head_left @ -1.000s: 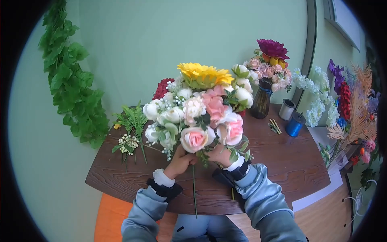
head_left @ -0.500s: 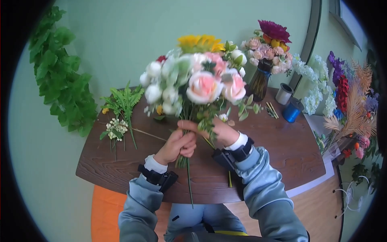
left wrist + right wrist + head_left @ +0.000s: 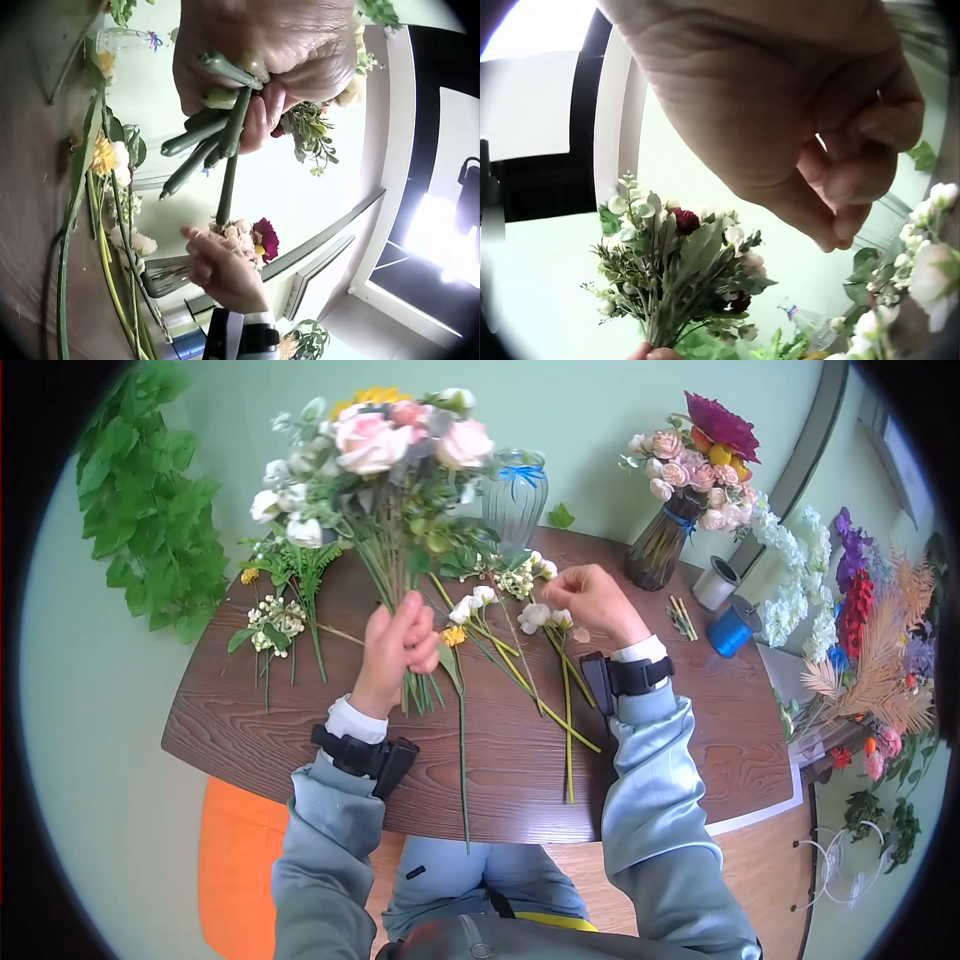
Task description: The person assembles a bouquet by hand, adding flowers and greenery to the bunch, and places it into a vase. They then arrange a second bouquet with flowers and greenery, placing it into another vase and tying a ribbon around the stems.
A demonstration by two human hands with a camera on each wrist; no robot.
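Observation:
In the head view my left hand (image 3: 398,645) is raised over the table's left half and grips the stems of a bouquet (image 3: 372,450) of pink roses, white blooms and a yellow flower. The cut stem ends (image 3: 199,154) stick out below the fist in the left wrist view. My right hand (image 3: 603,603) hovers beside white flowers (image 3: 540,617) on cut stems, its fingers loosely bent. Nothing shows between its fingertips in the right wrist view. Close by lie more white flowers (image 3: 472,603) and a long stem with a yellow flower (image 3: 455,636).
A clear glass vase (image 3: 515,505) with a blue ribbon stands at the back. Right of it are a dark vase (image 3: 658,545) of flowers, a silver spool (image 3: 716,584) and a blue spool (image 3: 733,628). Fern sprigs (image 3: 305,575) and white berries (image 3: 275,625) lie at left.
My left hand has carried the bouquet up and left, uncovering the glass vase and loose stems. My right hand has left the bouquet and moved right, to the white flowers.

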